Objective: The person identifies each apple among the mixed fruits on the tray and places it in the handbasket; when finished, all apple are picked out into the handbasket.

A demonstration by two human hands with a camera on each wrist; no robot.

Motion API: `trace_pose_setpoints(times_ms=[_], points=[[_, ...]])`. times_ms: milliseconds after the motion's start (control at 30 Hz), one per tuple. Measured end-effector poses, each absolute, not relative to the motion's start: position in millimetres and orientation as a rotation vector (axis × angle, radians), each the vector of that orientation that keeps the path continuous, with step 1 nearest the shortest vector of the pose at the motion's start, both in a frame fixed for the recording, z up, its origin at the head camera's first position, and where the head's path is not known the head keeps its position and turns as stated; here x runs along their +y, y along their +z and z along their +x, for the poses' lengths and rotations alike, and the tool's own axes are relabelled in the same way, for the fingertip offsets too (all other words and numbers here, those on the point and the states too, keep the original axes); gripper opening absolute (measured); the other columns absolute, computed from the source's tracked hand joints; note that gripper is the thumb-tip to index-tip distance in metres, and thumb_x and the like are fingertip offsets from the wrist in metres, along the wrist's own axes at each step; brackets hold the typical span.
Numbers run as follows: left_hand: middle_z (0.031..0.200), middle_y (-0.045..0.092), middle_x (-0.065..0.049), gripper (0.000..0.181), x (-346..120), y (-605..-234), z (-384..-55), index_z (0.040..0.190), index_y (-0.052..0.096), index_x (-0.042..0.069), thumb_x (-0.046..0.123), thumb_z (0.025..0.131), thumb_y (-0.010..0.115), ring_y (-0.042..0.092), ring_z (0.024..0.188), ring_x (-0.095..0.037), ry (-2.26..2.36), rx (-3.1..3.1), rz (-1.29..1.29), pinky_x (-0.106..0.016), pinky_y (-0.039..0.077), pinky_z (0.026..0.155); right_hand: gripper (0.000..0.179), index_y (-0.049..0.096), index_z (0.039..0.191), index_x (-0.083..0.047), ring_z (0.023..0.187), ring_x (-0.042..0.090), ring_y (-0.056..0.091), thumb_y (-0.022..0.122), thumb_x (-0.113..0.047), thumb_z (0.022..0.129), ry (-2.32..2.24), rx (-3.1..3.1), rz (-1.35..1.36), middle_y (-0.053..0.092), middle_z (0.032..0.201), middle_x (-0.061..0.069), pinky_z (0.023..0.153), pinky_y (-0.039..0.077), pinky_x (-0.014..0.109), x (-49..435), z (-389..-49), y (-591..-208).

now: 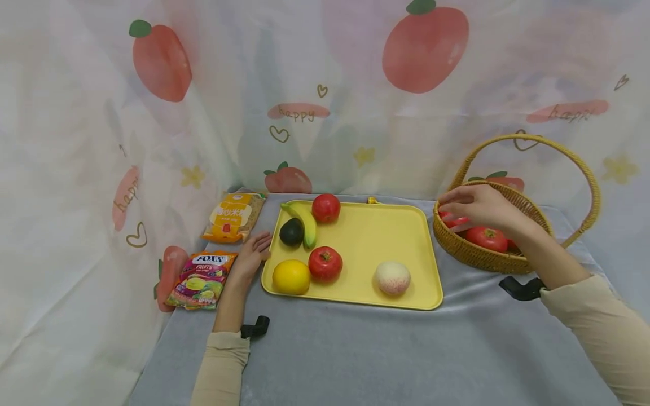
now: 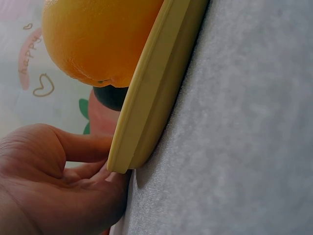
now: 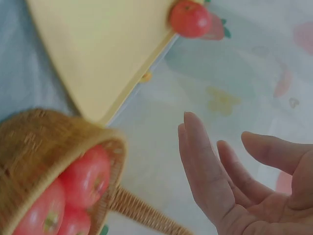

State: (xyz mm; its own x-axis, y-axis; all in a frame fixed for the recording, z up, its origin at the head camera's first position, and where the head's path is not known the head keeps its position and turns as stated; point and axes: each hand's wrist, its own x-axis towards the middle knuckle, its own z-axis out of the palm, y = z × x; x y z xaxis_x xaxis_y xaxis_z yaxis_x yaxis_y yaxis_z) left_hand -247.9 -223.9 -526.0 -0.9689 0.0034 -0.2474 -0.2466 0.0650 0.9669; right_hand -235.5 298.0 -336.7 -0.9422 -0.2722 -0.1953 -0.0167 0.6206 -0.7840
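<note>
2 beige sleeves point(image 1: 591, 321), right grip point(image 1: 482, 207) spread above basket point(image 1: 464, 255), left grip point(image 1: 251, 255) slack against tray point(image 1: 376, 234) near "FOX'S" packet point(image 1: 202, 282)

Pale-yellow tray point(image 1: 355, 254) at the left fingers point(image 1: 260, 242), golden citrus point(image 1: 291, 277) and blackish avocado point(image 1: 291, 232) near them, orange packet point(image 1: 235, 217) beside them, red fruits point(image 1: 486, 239) and tan woven basket point(image 1: 459, 252) under the right fingers point(image 3: 203, 166), pink-speckled cream peach point(image 1: 392, 278) between both sets, grey table point(image 1: 381, 361) below, fruit-printed whitish backdrop point(image 1: 325, 67) beyond
</note>
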Motion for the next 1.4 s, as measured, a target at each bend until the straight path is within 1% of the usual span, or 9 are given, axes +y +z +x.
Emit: trace_pose_setpoints(times_ms=[133,300,433,567,700,767,933,1067,1400], points=[[0.162,0.042,-0.015,0.058,-225,-527,-247,0.159,0.037,0.003,-0.007,0.103,0.047,0.04,0.151,-0.028,2.028,2.138,-0.239,-0.043,0.03,0.125,0.045,0.055,0.143,0.004,0.101,0.019,0.074,0.061,-0.021,0.107,-1.273,2.526,-0.275,0.062,0.136,0.028,0.08,0.064,0.041,281,-237,-339],[0.162,0.044,-0.014,0.058,-225,-527,-249,0.158,0.038,0.004,-0.006,0.103,0.048,0.041,0.15,-0.027,2.021,2.136,-0.256,-0.042,0.031,0.125,0.043,0.055,0.143,0.003,0.101,0.016,0.074,0.062,-0.019,0.106,-1.369,2.474,-0.307,0.064,0.134,0.027,0.08,0.064,0.041,258,-231,-339],[0.162,0.043,-0.014,0.058,-225,-527,-249,0.159,0.037,0.004,-0.006,0.103,0.048,0.041,0.15,-0.028,2.021,2.133,-0.258,-0.043,0.03,0.125,0.041,0.057,0.141,0.005,0.105,0.021,0.074,0.062,-0.016,0.106,-1.431,2.418,-0.364,0.064,0.132,0.027,0.081,0.064,0.045,238,-226,-339],[0.161,0.043,-0.014,0.058,-225,-525,-250,0.159,0.037,0.005,-0.006,0.103,0.048,0.041,0.15,-0.027,2.016,2.136,-0.258,-0.043,0.03,0.125,0.039,0.058,0.139,0.004,0.109,0.028,0.073,0.063,-0.014,0.105,-1.44,2.382,-0.413,0.066,0.131,0.026,0.082,0.064,0.045,220,-222,-342],[0.162,0.042,-0.016,0.058,-226,-525,-249,0.159,0.036,0.003,-0.007,0.103,0.047,0.039,0.151,-0.029,2.023,2.136,-0.24,-0.044,0.029,0.125,0.037,0.06,0.137,0.003,0.11,0.031,0.072,0.064,-0.014,0.104,-1.454,2.356,-0.432,0.067,0.13,0.024,0.082,0.064,0.045,203,-220,-348],[0.163,0.041,-0.018,0.058,-226,-522,-248,0.159,0.035,0.001,-0.008,0.103,0.046,0.038,0.151,-0.031,2.029,2.126,-0.223,-0.045,0.028,0.125,0.036,0.061,0.136,0.002,0.109,0.031,0.072,0.065,-0.014,0.104,-1.46,2.346,-0.438,0.068,0.127,0.023,0.082,0.064,0.045,196,-220,-352],[0.163,0.04,-0.019,0.059,-226,-524,-247,0.16,0.034,0.0,-0.009,0.103,0.047,0.037,0.152,-0.031,2.039,2.118,-0.208,-0.045,0.028,0.126,0.033,0.063,0.133,0.001,0.108,0.031,0.072,0.065,-0.013,0.103,-1.483,2.312,-0.471,0.069,0.124,0.021,0.081,0.064,0.045,182,-219,-365],[0.162,0.042,-0.016,0.058,-227,-530,-250,0.158,0.037,0.002,-0.009,0.103,0.048,0.039,0.151,-0.029,2.032,2.139,-0.213,-0.044,0.03,0.125,0.034,0.062,0.134,0.001,0.108,0.031,0.072,0.065,-0.012,0.103,-1.515,2.28,-0.474,0.07,0.124,0.022,0.081,0.064,0.046,173,-217,-369],[0.161,0.044,-0.014,0.057,-225,-529,-249,0.158,0.039,0.005,-0.006,0.103,0.049,0.042,0.149,-0.028,2.001,2.149,-0.265,-0.044,0.031,0.124,0.036,0.06,0.137,0.004,0.109,0.03,0.072,0.061,-0.013,0.105,-1.592,2.198,-0.452,0.068,0.127,0.024,0.083,0.063,0.05,157,-218,-389]])
